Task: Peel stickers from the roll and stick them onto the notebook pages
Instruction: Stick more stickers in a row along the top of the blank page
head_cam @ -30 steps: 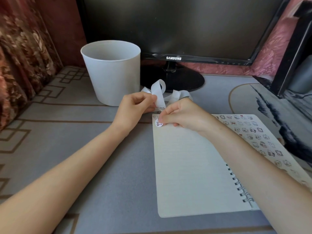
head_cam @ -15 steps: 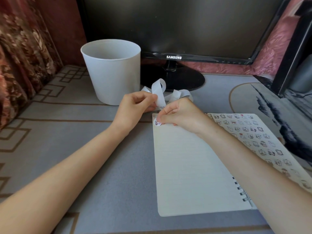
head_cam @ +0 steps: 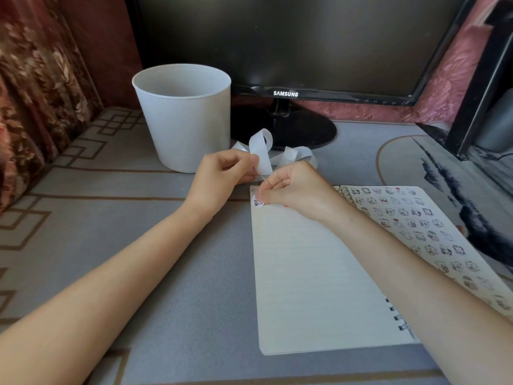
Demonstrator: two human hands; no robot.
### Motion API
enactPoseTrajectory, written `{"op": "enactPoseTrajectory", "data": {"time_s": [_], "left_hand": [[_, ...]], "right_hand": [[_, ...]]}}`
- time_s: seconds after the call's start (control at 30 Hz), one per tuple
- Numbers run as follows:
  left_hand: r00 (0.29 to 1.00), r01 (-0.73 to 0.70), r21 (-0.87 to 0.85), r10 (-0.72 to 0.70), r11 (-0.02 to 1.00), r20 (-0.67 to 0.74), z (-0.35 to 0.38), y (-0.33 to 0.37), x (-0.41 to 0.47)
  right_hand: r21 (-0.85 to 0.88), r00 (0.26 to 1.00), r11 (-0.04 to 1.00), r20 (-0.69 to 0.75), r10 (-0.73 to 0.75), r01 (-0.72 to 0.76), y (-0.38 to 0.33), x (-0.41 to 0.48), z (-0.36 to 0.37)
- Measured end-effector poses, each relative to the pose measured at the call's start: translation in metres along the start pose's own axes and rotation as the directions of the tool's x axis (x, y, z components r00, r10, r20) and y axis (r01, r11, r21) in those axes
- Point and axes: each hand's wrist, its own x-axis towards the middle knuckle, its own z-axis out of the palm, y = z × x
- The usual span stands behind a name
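Sticking step: the right hand [head_cam: 294, 190] pinches a round sticker [head_cam: 258, 202] onto the notebook page [head_cam: 311, 273] at frame centre, the left hand [head_cam: 224, 173] pinches the backing strip [head_cam: 262, 154], and pressing flat likely comes next.

A white sticker strip [head_cam: 262, 151] curls in loops behind the open spiral notebook [head_cam: 319, 273]; a round sticker [head_cam: 258, 202] sits at its blank page's top-left corner.

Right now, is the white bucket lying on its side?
No, the white bucket stands upright on the table, open mouth facing up, just behind the left hand.
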Motion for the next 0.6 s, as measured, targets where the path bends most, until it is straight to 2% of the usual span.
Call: {"op": "enactPoseTrajectory", "data": {"time_s": [0.6], "left_hand": [[1.000, 0.008, 0.020, -0.007, 1.000, -0.009, 0.0000, -0.0024, 0.0013]], "right_hand": [[-0.032, 0.999, 0.999, -0.039, -0.024, 0.023, 0.0002, 0.0001, 0.0052]]}}
